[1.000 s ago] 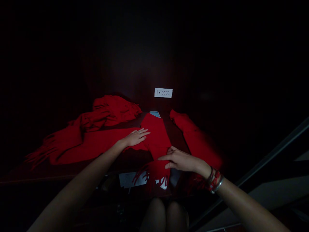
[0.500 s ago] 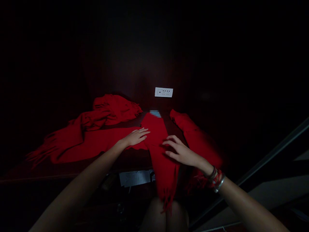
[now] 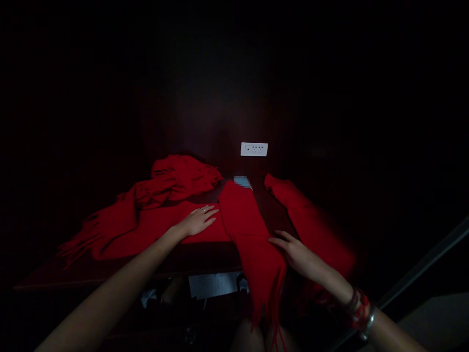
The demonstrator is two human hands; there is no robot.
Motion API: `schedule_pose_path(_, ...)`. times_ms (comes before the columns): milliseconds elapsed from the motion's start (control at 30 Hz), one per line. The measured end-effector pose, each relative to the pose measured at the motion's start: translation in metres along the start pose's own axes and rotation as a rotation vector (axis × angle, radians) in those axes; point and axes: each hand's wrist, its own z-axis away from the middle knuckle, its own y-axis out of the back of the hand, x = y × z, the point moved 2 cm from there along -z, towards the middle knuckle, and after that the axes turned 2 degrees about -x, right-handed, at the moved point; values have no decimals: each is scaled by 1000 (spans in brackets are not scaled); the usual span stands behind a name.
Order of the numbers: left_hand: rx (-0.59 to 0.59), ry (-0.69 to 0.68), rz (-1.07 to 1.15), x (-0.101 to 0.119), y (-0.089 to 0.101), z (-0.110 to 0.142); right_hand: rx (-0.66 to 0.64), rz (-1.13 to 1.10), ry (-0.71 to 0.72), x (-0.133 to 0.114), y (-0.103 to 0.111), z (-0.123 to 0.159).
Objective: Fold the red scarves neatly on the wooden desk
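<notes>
A long red fringed scarf [image 3: 245, 220] lies across a dark table [image 3: 205, 254], its near end hanging over the front edge towards my knees. My left hand [image 3: 196, 222] rests flat and open on the red cloth to the left of that strip. My right hand [image 3: 298, 254] lies open on the strip's right edge near the table front, fingers stretched out. Red and silver bracelets [image 3: 361, 313] circle my right wrist.
A crumpled red scarf heap [image 3: 176, 181] sits at the back left, and another red scarf [image 3: 308, 220] lies along the right. A white socket plate [image 3: 254, 149] is on the dark wall behind. A small blurred pale object [image 3: 242, 182] lies at the scarf's far end. Papers [image 3: 212, 284] show under the table.
My right hand let go of the folded fringed end, which dropped over the table edge, then slid right and nearer along the strip. My left hand stayed flat.
</notes>
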Motion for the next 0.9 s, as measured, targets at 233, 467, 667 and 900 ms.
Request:
schedule_pose_path(233,132,-5,-13,39,17,-5,-1,-15,-15,-9,8,-11)
schedule_pose_path(467,-66,-32,95,83,0,-20,78,-37,-14,2,-4,-3)
schedule_pose_path(667,-48,-22,101,81,-3,-19,44,-64,-100,3,-3,-1)
schedule_pose_path(900,-61,-51,68,66,2,-25,92,-36,-27,-1,-10,-13)
